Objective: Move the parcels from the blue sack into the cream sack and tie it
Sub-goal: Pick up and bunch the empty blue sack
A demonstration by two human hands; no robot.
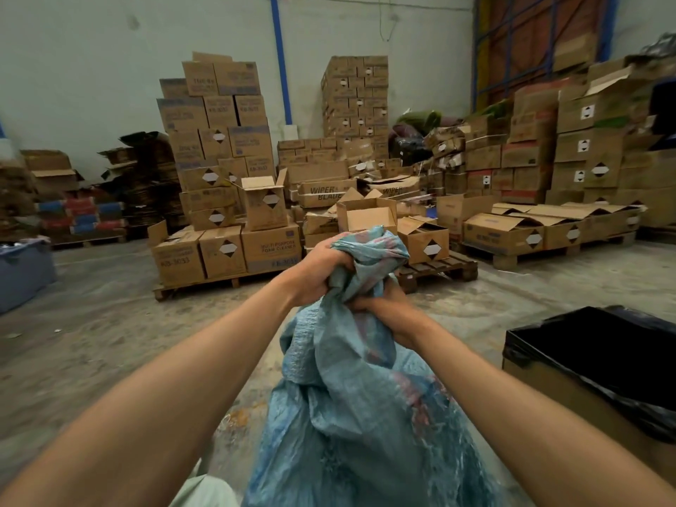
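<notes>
A blue woven sack [351, 404] with faded pink print stands on the floor in front of me, its top gathered into a bunch. My left hand [322, 268] grips the bunched top from the left, fingers curled round the cloth. Just below it, my right hand [384, 309] grips the sack's neck from the right. The sack's mouth is squeezed closed, so its contents are hidden. No cream sack or parcels are in view.
A cardboard box lined with black plastic [592, 364] stands open at my right. Pallets of stacked cartons [223, 199] fill the far side, with low cartons on a pallet [541, 228] at right. A blue-grey tub [22, 272] sits at far left. Bare concrete floor [109, 323] lies between.
</notes>
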